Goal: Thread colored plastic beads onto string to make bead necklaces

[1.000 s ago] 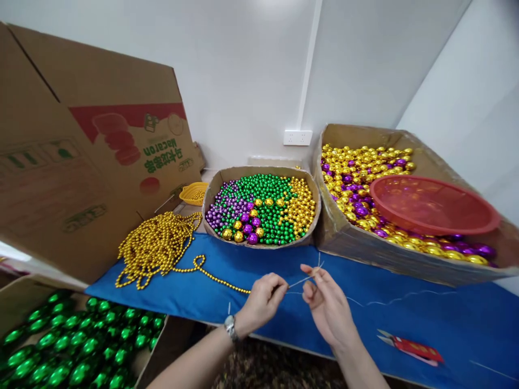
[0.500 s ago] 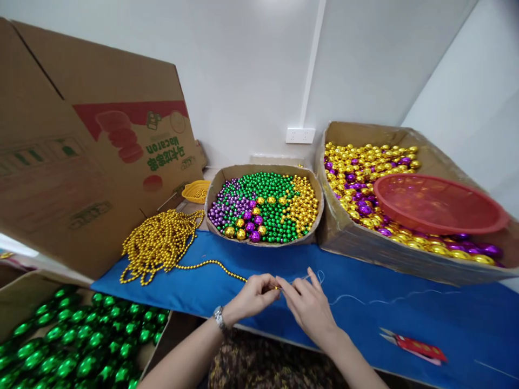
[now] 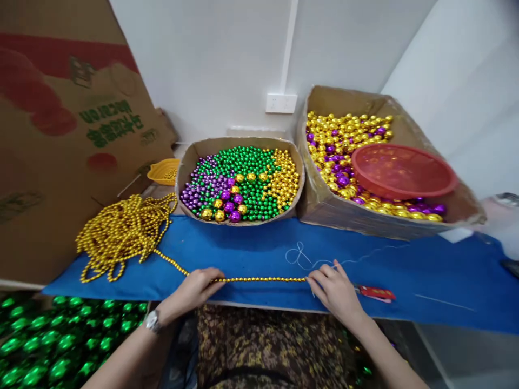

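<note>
A string of small gold beads point(image 3: 263, 279) is stretched straight between my two hands, just above the blue cloth point(image 3: 251, 251). My left hand point(image 3: 203, 285) is closed around it, and from there the string runs back to a coiled heap of gold beads point(image 3: 121, 229) at the left. At the string's right end, my right hand point(image 3: 334, 289) pinches it between thumb and fingers. A thin white thread point(image 3: 302, 259) lies looped on the cloth and trails off past the right hand. Partly behind that hand lie red-handled snips point(image 3: 375, 293).
An open carton point(image 3: 243, 222) of purple, green and gold beads stands in the middle. Right of it, a larger carton point(image 3: 344, 216) holds gold and purple beads and a red basket point(image 3: 405, 170). Large green beads point(image 3: 60, 340) lie low at left, below a tall cardboard box point(image 3: 101, 108).
My hands have moved apart, from meeting in the middle to holding a length of bead string taut. The view has shifted, and the snips now sit close beside my right hand.
</note>
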`<state>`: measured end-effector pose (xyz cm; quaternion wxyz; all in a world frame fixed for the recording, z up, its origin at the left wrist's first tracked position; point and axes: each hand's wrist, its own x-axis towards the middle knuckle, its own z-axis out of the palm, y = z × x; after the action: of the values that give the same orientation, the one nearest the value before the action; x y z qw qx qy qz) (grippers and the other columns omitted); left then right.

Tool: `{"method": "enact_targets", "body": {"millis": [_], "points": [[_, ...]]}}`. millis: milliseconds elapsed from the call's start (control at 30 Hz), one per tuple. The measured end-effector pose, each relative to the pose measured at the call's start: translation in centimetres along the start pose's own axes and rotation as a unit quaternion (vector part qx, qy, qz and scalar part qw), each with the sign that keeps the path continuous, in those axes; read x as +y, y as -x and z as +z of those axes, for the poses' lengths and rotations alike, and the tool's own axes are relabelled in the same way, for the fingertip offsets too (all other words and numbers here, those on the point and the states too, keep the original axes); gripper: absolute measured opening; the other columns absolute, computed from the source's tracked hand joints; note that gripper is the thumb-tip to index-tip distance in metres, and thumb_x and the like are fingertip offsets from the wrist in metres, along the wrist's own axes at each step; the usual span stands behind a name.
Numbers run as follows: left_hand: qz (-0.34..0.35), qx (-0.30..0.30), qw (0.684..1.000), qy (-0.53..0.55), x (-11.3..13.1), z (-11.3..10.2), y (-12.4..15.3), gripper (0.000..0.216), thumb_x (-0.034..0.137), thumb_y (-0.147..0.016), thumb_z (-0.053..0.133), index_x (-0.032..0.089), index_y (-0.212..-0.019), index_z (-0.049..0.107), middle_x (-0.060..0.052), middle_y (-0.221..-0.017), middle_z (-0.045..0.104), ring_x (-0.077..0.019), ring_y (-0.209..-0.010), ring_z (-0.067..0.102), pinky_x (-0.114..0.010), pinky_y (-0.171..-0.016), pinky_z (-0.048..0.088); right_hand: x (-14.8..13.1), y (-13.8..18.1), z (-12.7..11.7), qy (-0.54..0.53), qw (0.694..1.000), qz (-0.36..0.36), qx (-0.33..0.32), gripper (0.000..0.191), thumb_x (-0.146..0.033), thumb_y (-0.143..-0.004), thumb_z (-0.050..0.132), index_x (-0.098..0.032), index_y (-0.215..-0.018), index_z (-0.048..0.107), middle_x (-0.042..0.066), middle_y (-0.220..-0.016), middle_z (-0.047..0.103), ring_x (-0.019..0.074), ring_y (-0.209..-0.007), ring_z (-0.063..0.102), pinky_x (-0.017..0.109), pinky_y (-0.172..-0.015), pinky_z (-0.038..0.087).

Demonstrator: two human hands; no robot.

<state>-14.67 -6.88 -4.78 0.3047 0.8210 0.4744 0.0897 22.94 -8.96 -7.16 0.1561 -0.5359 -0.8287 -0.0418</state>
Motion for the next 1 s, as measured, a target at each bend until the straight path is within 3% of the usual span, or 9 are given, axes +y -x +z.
{"method": "enact_targets", "body": {"millis": [133, 233, 467, 700, 1000], "points": [[-0.009, 0.015, 0.997, -0.073, -1.8, 0.8, 1.0, 0.029, 0.040, -0.092, 0.041, 0.023, -0.095, 0.064, -0.004, -0.087, 0.067, -0.0192, -0.082, 0.062, -0.028, -0.077, 0.043, 1.2, 2.6, 0.6, 0.024, 0.999, 0.040, -0.013, 0.036, -0.033, -0.095, 0.036, -0.022, -0.075, 0.064, 0.001, -0.068, 0.058, 0.0148, -0.064, 0.057, 0.046, -0.098, 0.030], [-0.013, 0.021, 0.998, -0.064, -2.3, 0.8, 1.2, 0.029, 0.041, -0.092, 0.041, 0.024, -0.095, 0.064, -0.003, -0.087, 0.067, -0.0187, -0.081, 0.062, -0.028, -0.076, 0.044, 1.6, 3.5, 0.7, 0.034, 0.998, 0.056, -0.018, 0.036, -0.033, -0.095, 0.036, -0.022, -0.075, 0.064, 0.001, -0.068, 0.058, 0.0148, -0.065, 0.057, 0.045, -0.096, 0.031], [-0.034, 0.048, 0.998, -0.023, -2.7, 0.0, 1.8, 0.027, 0.041, -0.090, 0.044, 0.024, -0.094, 0.064, -0.002, -0.090, 0.069, -0.0186, -0.083, 0.064, -0.025, -0.074, 0.047, 0.7, 3.4, 1.9, 0.047, 0.997, 0.059, -0.034, 0.034, -0.030, -0.095, 0.037, -0.022, -0.075, 0.063, 0.001, -0.069, 0.059, 0.0151, -0.066, 0.058, 0.044, -0.095, 0.033], [-0.061, 0.056, 0.997, 0.001, -2.9, 0.5, 2.1, 0.028, 0.043, -0.089, 0.044, 0.024, -0.097, 0.062, -0.003, -0.095, 0.069, -0.0208, -0.086, 0.064, -0.027, -0.075, 0.047, 0.5, 3.3, 2.3, 0.066, 0.995, 0.065, -0.038, 0.032, -0.029, -0.093, 0.039, -0.022, -0.072, 0.063, 0.001, -0.068, 0.060, 0.0151, -0.063, 0.059, 0.042, -0.094, 0.033], [-0.077, 0.050, 0.996, -0.018, -2.6, 1.4, 2.2, 0.022, 0.031, -0.089, 0.044, 0.021, -0.093, 0.064, -0.005, -0.088, 0.063, -0.0181, -0.085, 0.059, -0.026, -0.078, 0.045, 1.9, 4.1, 3.4, 0.045, 0.998, 0.014, -0.045, 0.037, -0.033, -0.093, 0.033, -0.023, -0.076, 0.065, 0.003, -0.070, 0.063, 0.0191, -0.061, 0.061, 0.045, -0.082, 0.037]]}}
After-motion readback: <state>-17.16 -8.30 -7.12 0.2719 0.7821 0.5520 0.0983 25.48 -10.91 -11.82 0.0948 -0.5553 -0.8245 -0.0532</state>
